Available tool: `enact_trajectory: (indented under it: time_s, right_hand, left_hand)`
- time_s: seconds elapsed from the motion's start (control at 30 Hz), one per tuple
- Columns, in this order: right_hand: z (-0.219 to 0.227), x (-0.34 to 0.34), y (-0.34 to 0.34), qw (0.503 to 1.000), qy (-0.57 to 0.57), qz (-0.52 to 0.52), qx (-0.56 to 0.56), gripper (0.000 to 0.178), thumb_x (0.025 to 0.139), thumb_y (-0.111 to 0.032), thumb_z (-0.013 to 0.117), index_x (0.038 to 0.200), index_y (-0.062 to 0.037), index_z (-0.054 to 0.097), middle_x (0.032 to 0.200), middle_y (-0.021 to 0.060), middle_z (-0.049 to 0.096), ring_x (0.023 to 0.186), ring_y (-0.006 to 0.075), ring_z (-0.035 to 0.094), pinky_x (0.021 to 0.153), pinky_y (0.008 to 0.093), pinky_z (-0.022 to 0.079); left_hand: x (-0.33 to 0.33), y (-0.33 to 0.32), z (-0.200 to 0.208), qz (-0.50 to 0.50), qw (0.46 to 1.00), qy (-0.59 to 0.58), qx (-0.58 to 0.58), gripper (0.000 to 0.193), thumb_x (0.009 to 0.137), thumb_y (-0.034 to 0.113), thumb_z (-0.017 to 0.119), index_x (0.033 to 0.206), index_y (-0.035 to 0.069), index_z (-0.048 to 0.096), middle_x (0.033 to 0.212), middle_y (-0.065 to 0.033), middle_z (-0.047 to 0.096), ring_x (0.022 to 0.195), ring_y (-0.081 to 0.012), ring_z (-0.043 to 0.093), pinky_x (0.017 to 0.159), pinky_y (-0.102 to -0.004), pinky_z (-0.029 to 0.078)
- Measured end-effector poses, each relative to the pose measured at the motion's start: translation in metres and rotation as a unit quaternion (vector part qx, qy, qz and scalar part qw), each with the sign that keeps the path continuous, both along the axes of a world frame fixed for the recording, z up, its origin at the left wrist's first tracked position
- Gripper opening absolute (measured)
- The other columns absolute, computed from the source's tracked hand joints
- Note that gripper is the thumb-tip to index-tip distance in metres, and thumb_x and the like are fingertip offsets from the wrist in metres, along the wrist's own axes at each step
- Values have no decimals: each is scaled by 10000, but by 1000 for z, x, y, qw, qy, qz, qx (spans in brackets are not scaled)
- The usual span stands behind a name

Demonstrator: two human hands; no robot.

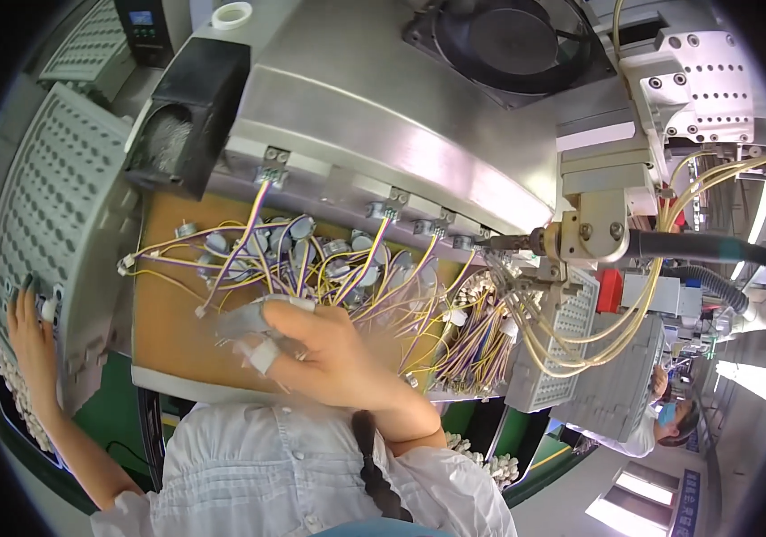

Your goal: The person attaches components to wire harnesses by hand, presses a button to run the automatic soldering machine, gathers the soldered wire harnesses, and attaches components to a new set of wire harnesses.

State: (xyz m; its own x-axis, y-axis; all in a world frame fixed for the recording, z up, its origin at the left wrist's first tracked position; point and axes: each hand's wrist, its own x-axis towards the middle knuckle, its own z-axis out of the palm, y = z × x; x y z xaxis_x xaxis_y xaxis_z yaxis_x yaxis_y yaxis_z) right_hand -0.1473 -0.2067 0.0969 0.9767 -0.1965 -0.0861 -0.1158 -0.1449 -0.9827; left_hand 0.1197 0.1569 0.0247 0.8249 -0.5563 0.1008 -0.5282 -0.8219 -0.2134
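My left hand [32, 345] reaches to the upright grey tray [60, 188] with rows of holes at the far left. Its fingers are stretched out and rest against the tray, the dark-covered fingertip and a white-wrapped digit apart. My right hand [325, 349] is curled over the brown work surface [168, 331], in front of a heap of small round metal motors [289, 237] with yellow, white and purple wires. Grey and white coverings wrap its fingers. The fingertips are blurred, and what they close on cannot be made out. Several wired motors [387, 212] sit in clips along the machine's edge.
A steel machine housing [401, 152] with a black fan [513, 40] rises ahead. At right a soldering-type tip [513, 242] on a metal arm points at the clips. Wire bundles [481, 349], a black duct box [190, 116] and a co-worker [642, 430] are also around.
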Motion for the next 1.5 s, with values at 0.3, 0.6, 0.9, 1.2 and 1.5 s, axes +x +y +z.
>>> enact_trajectory:
  time_s: [0.3, 0.6, 0.9, 1.2, 1.5]
  right_hand:
    - [-5, -11, -18, 981, -142, -10, -133, 161, 812, -41, 610, 972, -27, 593, 1115, 150, 579, 945, 315, 613, 716, 352, 529]
    - [5, 1, -9, 958, 102, -82, 254, 107, 917, -67, 566, 955, 19, 616, 919, 85, 667, 789, 134, 655, 660, 259, 540]
    - [-4, -11, -2, 998, -21, -63, -6, 167, 814, -154, 736, 856, -2, 679, 627, 50, 595, 534, 83, 503, 478, 252, 395]
    - [2, -12, 4, 996, 2, -47, -73, 237, 797, -225, 761, 769, -25, 638, 545, 36, 502, 477, 99, 422, 448, 256, 352]
    - [7, -18, 0, 992, 85, 0, 89, 222, 829, -202, 735, 761, -15, 637, 551, 2, 544, 471, 43, 491, 414, 226, 362]
  left_hand:
    - [28, 29, -26, 72, 965, 135, -215, 564, 838, 21, 550, 1381, 13, 398, 1345, -166, 467, 1236, -273, 447, 1031, -351, 349]
    - [-94, -136, 31, -64, 604, 531, -591, 484, 847, 41, 573, 1314, 22, 445, 1218, -122, 563, 1003, -181, 594, 811, -313, 511]
    - [-143, -212, 45, -231, 539, 563, -581, 334, 755, 16, 730, 1069, -4, 617, 1030, -83, 582, 901, -165, 573, 747, -282, 481]
    - [-136, -199, 42, -322, 629, 460, -538, 310, 689, -6, 748, 980, -34, 645, 924, -107, 601, 788, -196, 607, 669, -293, 498]
    - [-138, -203, 45, -351, 617, 450, -542, 288, 610, -53, 706, 888, -22, 635, 888, -116, 602, 723, -260, 614, 611, -314, 501]
